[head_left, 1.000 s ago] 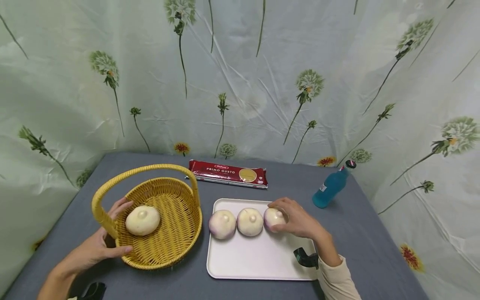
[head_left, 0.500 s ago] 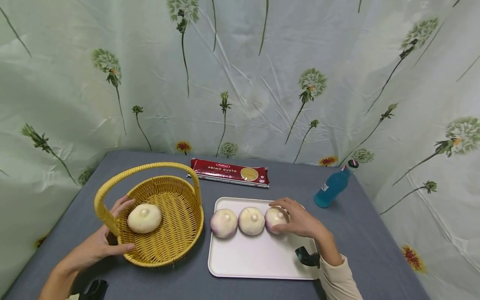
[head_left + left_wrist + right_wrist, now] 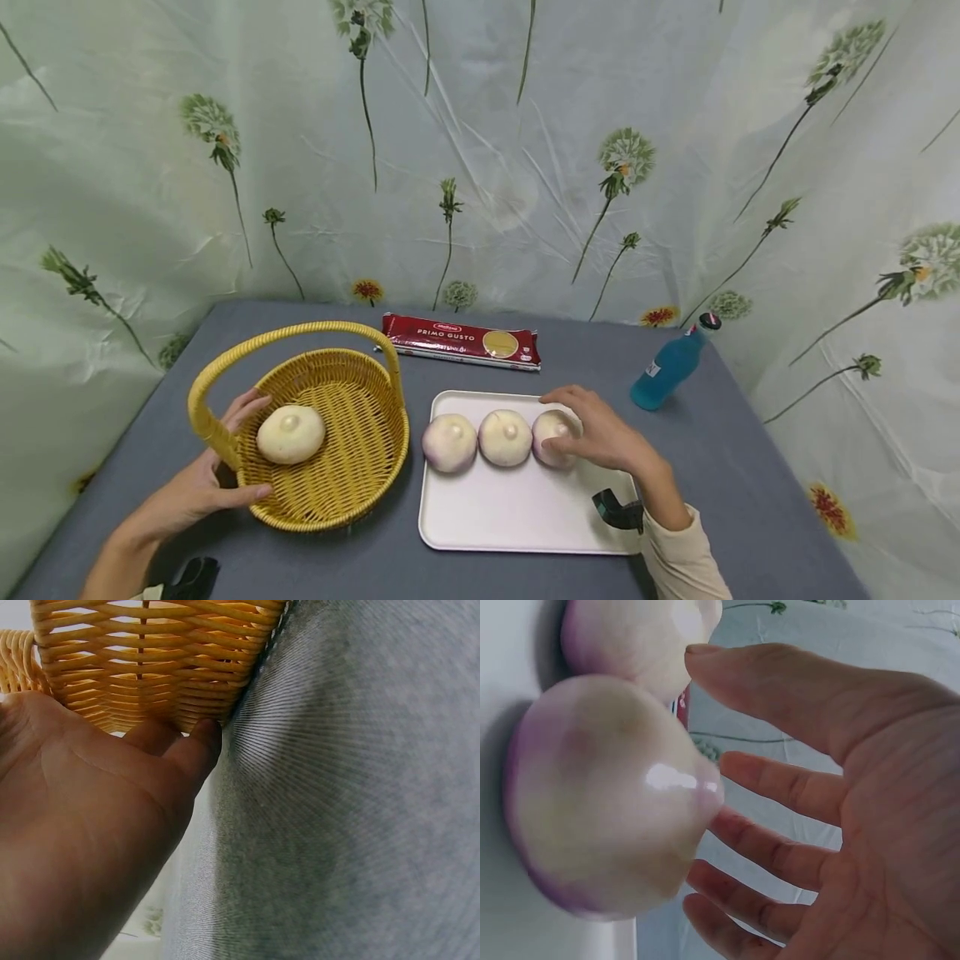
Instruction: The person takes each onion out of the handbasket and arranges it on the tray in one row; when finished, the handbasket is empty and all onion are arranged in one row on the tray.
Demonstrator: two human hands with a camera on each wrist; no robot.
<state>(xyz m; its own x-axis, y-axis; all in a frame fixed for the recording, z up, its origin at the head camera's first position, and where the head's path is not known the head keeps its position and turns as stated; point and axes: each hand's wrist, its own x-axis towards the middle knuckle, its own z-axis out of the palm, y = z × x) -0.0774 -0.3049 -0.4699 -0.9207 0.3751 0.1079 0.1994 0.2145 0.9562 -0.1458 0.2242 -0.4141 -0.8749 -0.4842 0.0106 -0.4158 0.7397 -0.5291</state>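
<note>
My left hand (image 3: 198, 487) holds the side of a round yellow wicker basket (image 3: 360, 492), thumb at the front rim. In the left wrist view the hand (image 3: 90, 817) presses against the outside of the woven wall (image 3: 157, 667); some fingertips are hidden. One pale turnip (image 3: 291, 434) lies inside the basket. On a white tray (image 3: 517, 517), three purple-and-white turnips stand in a row: left (image 3: 449, 443), middle (image 3: 506, 437) and right (image 3: 553, 433). Above the right one hovers my right hand (image 3: 603, 433), its fingers spread. In the right wrist view this hand (image 3: 855, 795) does not grip the turnip (image 3: 607, 802).
A red pasta packet (image 3: 461, 340) lies behind the basket and tray. Back right, a blue bottle (image 3: 671, 367) with a dark cap stands on the grey tablecloth (image 3: 360, 571). A flower-printed curtain (image 3: 510, 183) hangs behind the table.
My right hand has risen slightly from the right turnip, its fingers and thumb a little wider apart. The left hand stays on the basket. The head view has shifted slightly.
</note>
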